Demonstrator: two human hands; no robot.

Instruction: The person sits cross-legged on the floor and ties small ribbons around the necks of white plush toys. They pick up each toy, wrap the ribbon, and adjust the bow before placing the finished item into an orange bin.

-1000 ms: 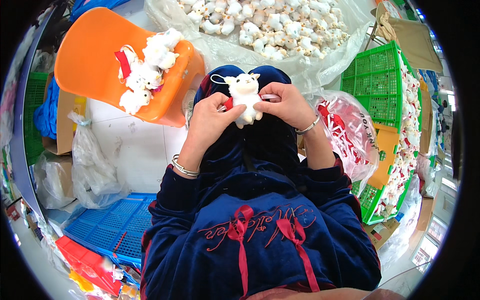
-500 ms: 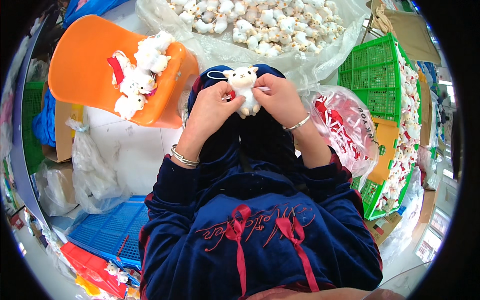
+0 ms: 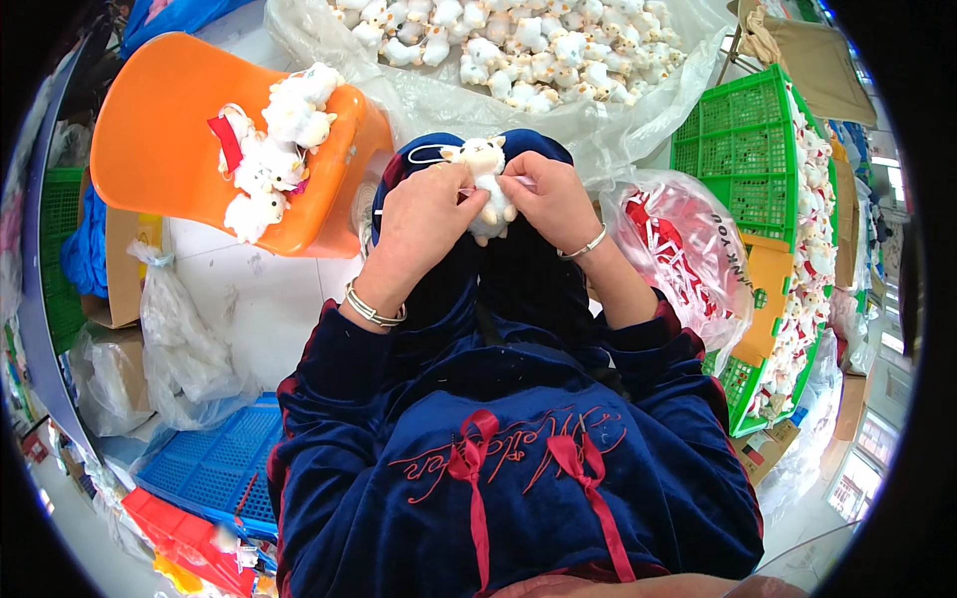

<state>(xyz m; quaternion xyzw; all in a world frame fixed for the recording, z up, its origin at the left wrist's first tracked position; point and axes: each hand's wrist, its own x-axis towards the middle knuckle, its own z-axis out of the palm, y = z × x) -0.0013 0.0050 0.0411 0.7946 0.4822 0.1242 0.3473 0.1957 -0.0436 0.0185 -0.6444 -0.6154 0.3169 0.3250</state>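
A small white plush sheep with cream ears and feet sits upright over my lap, facing up. From its head a thin white loop cord reaches out to the left. My left hand is closed, thumb and fingers pinched at the left side of the toy's neck; its knuckles hide what lies between the fingertips. On the other side my right hand is closed too, pinching a short white strip beside the toy's neck.
Left stands an orange chair with several plush sheep on its seat. Ahead, a clear plastic sheet holds a heap of more. Right are a clear bag of red pieces with white strips and a green crate. A blue crate lies lower left.
My left hand has turned inward and moved slightly right over the toy's side. A red bit seen at its fingertips is now hidden. The toy has shifted slightly downward.
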